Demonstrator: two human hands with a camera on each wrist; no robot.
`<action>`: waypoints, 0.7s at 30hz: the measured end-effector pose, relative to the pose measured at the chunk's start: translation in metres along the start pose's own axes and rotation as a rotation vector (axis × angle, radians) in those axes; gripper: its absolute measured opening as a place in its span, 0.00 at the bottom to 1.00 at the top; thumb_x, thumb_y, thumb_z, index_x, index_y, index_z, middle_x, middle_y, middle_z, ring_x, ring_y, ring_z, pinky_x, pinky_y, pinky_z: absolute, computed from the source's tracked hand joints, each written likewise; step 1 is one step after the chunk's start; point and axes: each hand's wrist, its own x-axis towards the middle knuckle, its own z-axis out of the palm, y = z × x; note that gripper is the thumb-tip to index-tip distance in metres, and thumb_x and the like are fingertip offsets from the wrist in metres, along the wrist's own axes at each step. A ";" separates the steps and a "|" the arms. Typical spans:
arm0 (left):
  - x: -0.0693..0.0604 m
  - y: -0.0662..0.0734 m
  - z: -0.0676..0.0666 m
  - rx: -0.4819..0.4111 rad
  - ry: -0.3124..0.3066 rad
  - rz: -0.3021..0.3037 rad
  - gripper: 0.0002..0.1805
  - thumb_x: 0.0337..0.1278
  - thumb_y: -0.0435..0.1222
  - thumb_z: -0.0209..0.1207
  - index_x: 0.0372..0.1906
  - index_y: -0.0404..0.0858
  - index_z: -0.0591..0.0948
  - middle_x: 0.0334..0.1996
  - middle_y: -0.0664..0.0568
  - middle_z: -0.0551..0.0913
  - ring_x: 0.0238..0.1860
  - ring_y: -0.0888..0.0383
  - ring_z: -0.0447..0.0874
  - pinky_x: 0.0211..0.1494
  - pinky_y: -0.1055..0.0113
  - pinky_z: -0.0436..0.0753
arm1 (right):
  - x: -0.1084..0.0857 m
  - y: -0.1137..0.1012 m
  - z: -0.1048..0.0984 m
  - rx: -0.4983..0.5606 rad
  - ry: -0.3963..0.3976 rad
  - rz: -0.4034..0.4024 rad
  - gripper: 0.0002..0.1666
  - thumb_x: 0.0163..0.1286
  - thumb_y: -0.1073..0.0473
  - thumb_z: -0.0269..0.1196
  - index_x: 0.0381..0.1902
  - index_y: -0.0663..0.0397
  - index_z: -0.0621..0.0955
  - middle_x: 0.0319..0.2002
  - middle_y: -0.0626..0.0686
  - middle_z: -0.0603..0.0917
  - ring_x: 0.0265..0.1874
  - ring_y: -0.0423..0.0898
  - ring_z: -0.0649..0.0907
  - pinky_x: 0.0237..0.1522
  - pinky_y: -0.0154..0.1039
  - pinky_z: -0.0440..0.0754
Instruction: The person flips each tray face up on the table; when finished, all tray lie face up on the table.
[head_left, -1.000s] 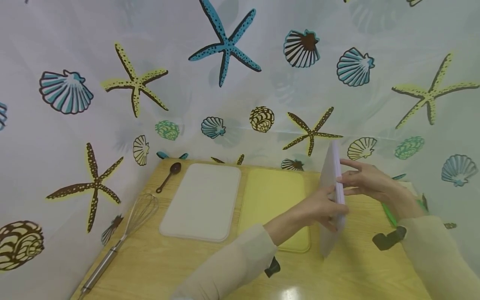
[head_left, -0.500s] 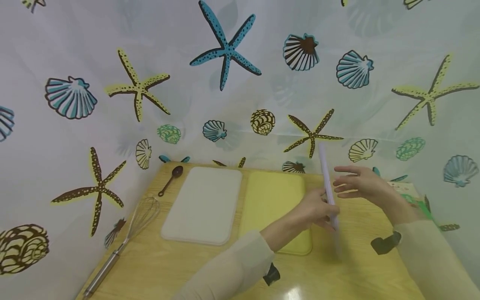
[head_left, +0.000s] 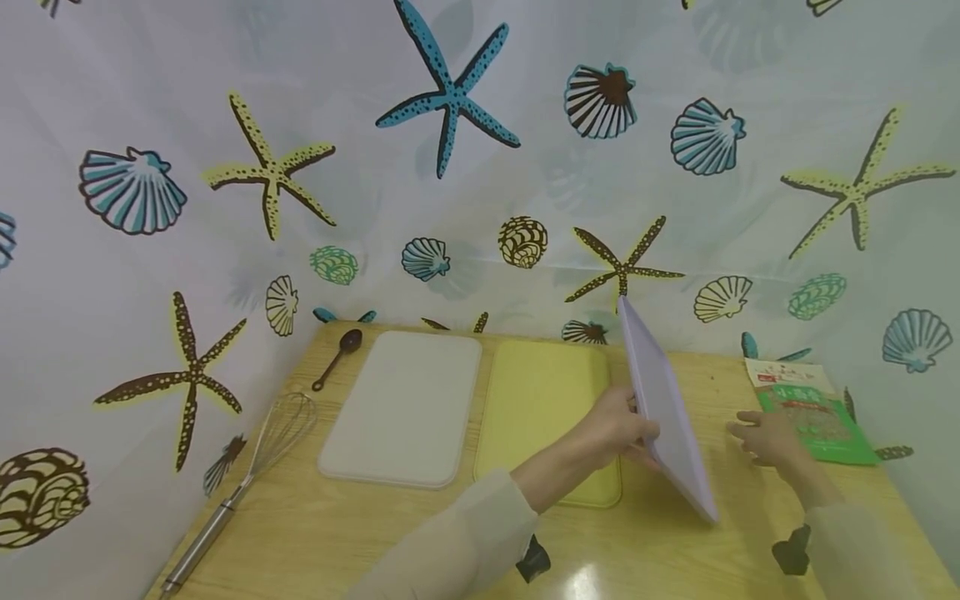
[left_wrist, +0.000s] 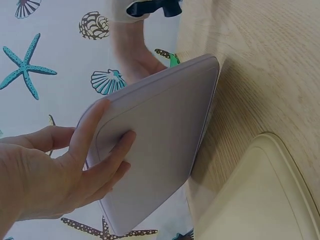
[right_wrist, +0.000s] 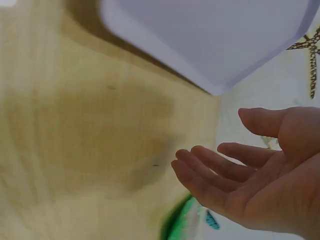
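Left hand [head_left: 628,427]: grip grasping the lilac tray [head_left: 671,400] by one edge, thumb on one face, fingers spread over the other. Tray sits right of the yellow tray [head_left: 543,400] in the head view, raised on its side, tilted, lower edge near the desk [head_left: 600,550]; can't tell whether that edge touches the wood. Left forearm crosses over the yellow tray.

Right hand [head_left: 776,437]: grip released, fingers loosely bent, thumb apart from them. Hand is off the tray, just beside the green packet [head_left: 821,417]; contact with packet unclear from the head view. Packet lies on the desk at far right, pale top end toward the back.

Rest: yellow tray flat on the desk, white tray [head_left: 405,408] flat just left of it. Dark spoon [head_left: 349,341] by the back left corner, bowl end toward the back. Metal whisk [head_left: 238,493] along the left edge, handle toward the person. Curtain [head_left: 525,192] with starfish and shells behind. Pale sleeves, black wrist straps.
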 end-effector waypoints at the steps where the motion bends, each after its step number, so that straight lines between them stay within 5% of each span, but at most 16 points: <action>1: -0.001 0.000 0.000 0.004 0.006 -0.006 0.28 0.48 0.15 0.50 0.61 0.21 0.68 0.45 0.31 0.80 0.47 0.30 0.80 0.34 0.54 0.87 | 0.000 0.005 0.003 0.004 -0.009 0.006 0.36 0.78 0.54 0.45 0.65 0.86 0.54 0.58 0.83 0.65 0.53 0.73 0.75 0.50 0.57 0.80; 7: -0.001 -0.001 -0.002 0.016 0.044 -0.038 0.27 0.49 0.15 0.50 0.59 0.23 0.71 0.43 0.32 0.81 0.41 0.35 0.84 0.33 0.55 0.87 | 0.004 0.018 0.018 0.107 -0.006 0.032 0.36 0.78 0.54 0.47 0.68 0.81 0.54 0.59 0.77 0.70 0.51 0.62 0.80 0.47 0.49 0.83; 16: -0.002 -0.005 -0.009 0.000 0.081 -0.085 0.28 0.50 0.13 0.50 0.60 0.25 0.72 0.40 0.36 0.82 0.37 0.39 0.86 0.34 0.55 0.87 | 0.009 0.022 0.022 0.195 -0.076 0.088 0.37 0.76 0.54 0.52 0.69 0.77 0.56 0.66 0.77 0.60 0.64 0.69 0.65 0.59 0.57 0.73; 21: -0.003 -0.008 -0.016 -0.018 0.006 -0.093 0.27 0.52 0.13 0.51 0.60 0.25 0.71 0.39 0.36 0.82 0.39 0.38 0.86 0.35 0.56 0.87 | 0.006 0.034 0.018 0.232 -0.103 0.047 0.37 0.71 0.61 0.57 0.70 0.74 0.57 0.64 0.76 0.64 0.58 0.61 0.76 0.55 0.49 0.79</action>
